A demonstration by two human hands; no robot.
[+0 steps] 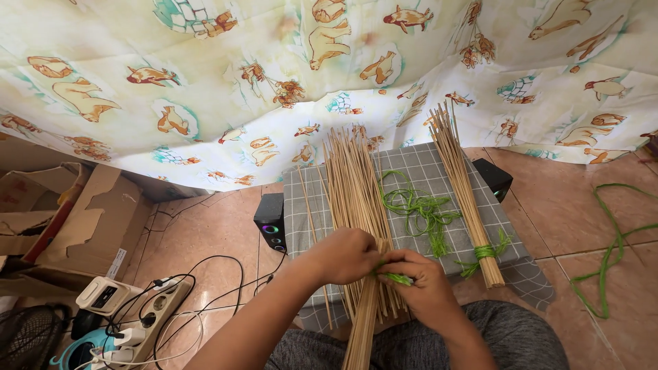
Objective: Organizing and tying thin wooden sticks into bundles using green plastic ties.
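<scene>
Bamboo sticks (pixel 356 205) gripped by both hands (pixel 384 264) — tied bundle (pixel 466 199), green string (pixel 421 209) beside.

A single head-worn view looks steeply down and forward from above the person's lap. It sits close to the two hands, the left hand (pixel 345 255) and right hand (pixel 419 282), which meet low in the middle. Ahead lies the grey checked cloth-covered desk (pixel 428 171), the pale animal-print fabric sheet (pixel 274 75) fills the top, and the pinkish tiled floor (pixel 205 233) spreads to either side.
</scene>
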